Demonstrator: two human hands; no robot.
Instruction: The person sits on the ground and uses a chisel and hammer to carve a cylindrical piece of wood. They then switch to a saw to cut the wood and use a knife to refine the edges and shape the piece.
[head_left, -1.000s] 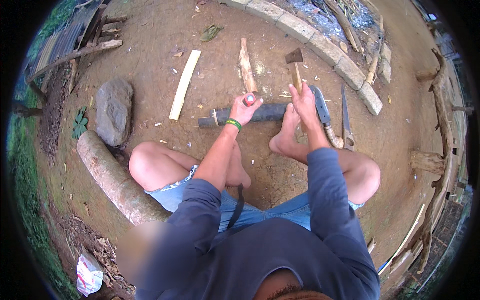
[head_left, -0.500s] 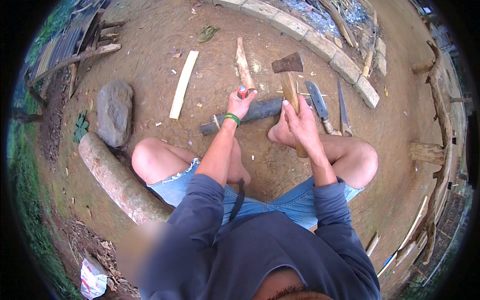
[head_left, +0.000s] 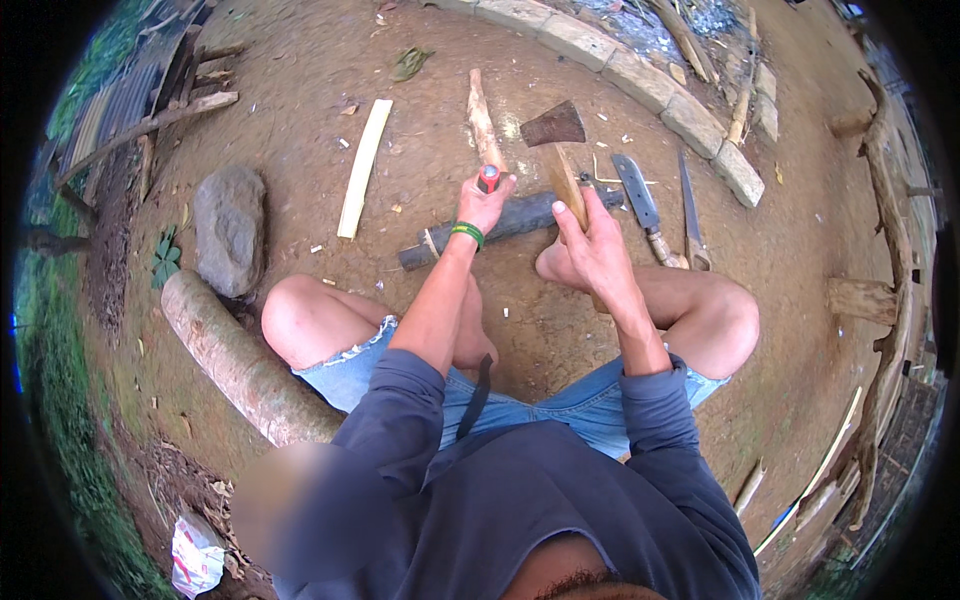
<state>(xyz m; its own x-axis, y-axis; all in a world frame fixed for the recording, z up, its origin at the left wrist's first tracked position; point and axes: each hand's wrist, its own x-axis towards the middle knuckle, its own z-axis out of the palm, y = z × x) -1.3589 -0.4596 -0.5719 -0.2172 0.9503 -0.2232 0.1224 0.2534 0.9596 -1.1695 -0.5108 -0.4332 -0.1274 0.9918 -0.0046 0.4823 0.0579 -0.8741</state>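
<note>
I squat on bare earth. My right hand (head_left: 597, 250) grips the wooden handle of a hatchet (head_left: 556, 140), its rusty head raised and pointing away from me. My left hand (head_left: 482, 203), with a green band on the wrist, holds a small red-topped tool (head_left: 488, 178) upright on a dark grey log (head_left: 510, 220) that lies across the ground in front of my feet. The hatchet head hangs just right of and above the left hand.
A pale wooden slat (head_left: 362, 168) and a rough stick (head_left: 484, 125) lie beyond the log. Two knives (head_left: 640, 200) lie at the right by a row of stone blocks (head_left: 640, 80). A grey rock (head_left: 229, 228) and a thick log (head_left: 235, 360) sit at my left.
My right hand has lifted the hatchet up and toward me, so the head now stands higher. My left hand has kept the red-topped tool on the dark log.
</note>
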